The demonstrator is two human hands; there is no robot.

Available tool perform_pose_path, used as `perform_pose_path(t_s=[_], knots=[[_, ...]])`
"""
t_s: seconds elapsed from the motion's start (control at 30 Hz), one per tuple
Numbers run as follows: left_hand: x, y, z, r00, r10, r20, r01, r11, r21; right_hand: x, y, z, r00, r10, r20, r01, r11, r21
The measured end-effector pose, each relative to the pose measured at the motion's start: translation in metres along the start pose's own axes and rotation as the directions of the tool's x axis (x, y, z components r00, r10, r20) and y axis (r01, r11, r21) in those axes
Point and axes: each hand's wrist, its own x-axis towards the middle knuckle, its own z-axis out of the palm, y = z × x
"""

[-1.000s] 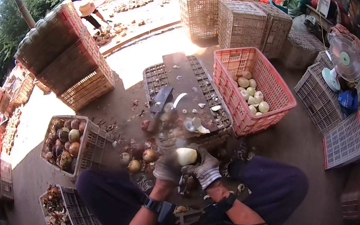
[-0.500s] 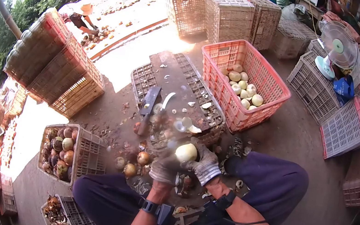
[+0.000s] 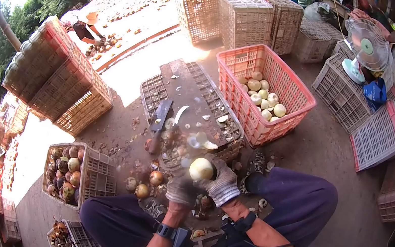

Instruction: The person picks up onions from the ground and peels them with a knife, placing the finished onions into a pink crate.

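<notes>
A pale peeled onion point(image 3: 201, 169) rests in my gloved right hand point(image 3: 223, 181), whose fingers curl around its right side. My gloved left hand point(image 3: 180, 188) is just below and left of the onion; its fingers are blurred, so anything in them is hidden. Beyond my hands stands a dirty board point(image 3: 189, 94) laid over a crate, with pale peel scraps on top. A cleaver point(image 3: 160, 118) lies at its left edge beside a curved white strip point(image 3: 181, 114). Brown-skinned onions point(image 3: 142, 191) lie on the ground left of my left hand.
A red crate point(image 3: 291, 94) at the right holds several peeled onions. Unpeeled ones fill a crate point(image 3: 103, 176) at the left. Stacked crates point(image 3: 61, 75) rise behind it. A fan point(image 3: 367, 46) stands on crates at the far right. Another person point(image 3: 87, 25) bends over produce in the distance.
The onion and both hands have shifted slightly left, with the right hand keeping its hold. The whole view has moved a little; crates and cleaver stay where they were.
</notes>
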Motion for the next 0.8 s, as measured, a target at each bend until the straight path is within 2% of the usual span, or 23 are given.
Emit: perform_pose_path(t_s=[0.03, 0.13, 0.23, 0.33, 0.37, 0.43, 0.47, 0.5, 0.53, 0.63, 0.67, 0.7, 0.8], knots=[[0.001, 0.002, 0.000, 1.000, -0.009, -0.002, 0.009, 1.000, -0.002, 0.000, 0.000, 0.001, 1.000, -0.027, -0.016, 0.026, 0.999, -0.042], [0.002, 0.008, 0.000, 1.000, -0.011, 0.019, 0.011, 1.000, 0.021, 0.004, -0.003, -0.003, 0.996, 0.074, 0.045, -0.073, 0.997, -0.015], [0.004, 0.020, -0.004, 0.998, 0.041, 0.057, -0.041, 0.999, 0.012, 0.009, -0.010, -0.010, 0.991, 0.079, 0.106, -0.083, 0.996, 0.036], [0.003, 0.012, -0.005, 0.990, 0.006, 0.138, 0.025, 0.975, -0.222, 0.014, 0.000, -0.019, 0.942, 0.258, 0.217, -0.310, 0.915, 0.257], [0.001, -0.002, 0.002, 0.977, -0.120, 0.174, 0.172, 0.932, -0.320, 0.015, 0.009, -0.021, 0.934, 0.272, 0.230, -0.338, 0.881, 0.330], [-0.005, -0.040, 0.022, 0.897, -0.345, 0.277, 0.440, 0.754, -0.487, 0.014, 0.027, -0.022, 0.918, 0.296, 0.264, -0.390, 0.795, 0.465], [0.001, -0.044, 0.020, 0.890, -0.375, 0.260, 0.438, 0.862, -0.255, 0.016, 0.026, -0.024, 0.893, 0.323, 0.314, -0.450, 0.686, 0.572], [0.011, -0.049, 0.016, 0.884, -0.402, 0.237, 0.415, 0.910, -0.006, 0.018, 0.029, -0.026, 0.897, 0.316, 0.308, -0.440, 0.695, 0.569], [0.020, -0.052, 0.011, 0.880, -0.426, 0.211, 0.374, 0.894, 0.247, 0.018, 0.034, -0.028, 0.901, 0.312, 0.301, -0.433, 0.702, 0.566], [0.036, -0.051, -0.017, 0.891, -0.443, 0.100, 0.434, 0.895, 0.103, 0.021, 0.035, -0.038, 0.890, 0.333, 0.312, -0.456, 0.660, 0.597], [0.059, -0.039, -0.030, 0.810, -0.579, 0.097, 0.541, 0.800, 0.260, 0.022, 0.032, -0.041, 0.874, 0.350, 0.337, -0.486, 0.630, 0.606], [0.071, -0.066, -0.027, 0.866, -0.500, -0.006, 0.482, 0.832, 0.276, 0.023, 0.030, -0.045, 0.858, 0.365, 0.361, -0.513, 0.602, 0.612], [0.117, -0.098, -0.020, 0.914, -0.400, -0.074, 0.387, 0.798, 0.462, 0.024, 0.027, -0.048, 0.889, 0.321, 0.326, -0.456, 0.686, 0.567]])
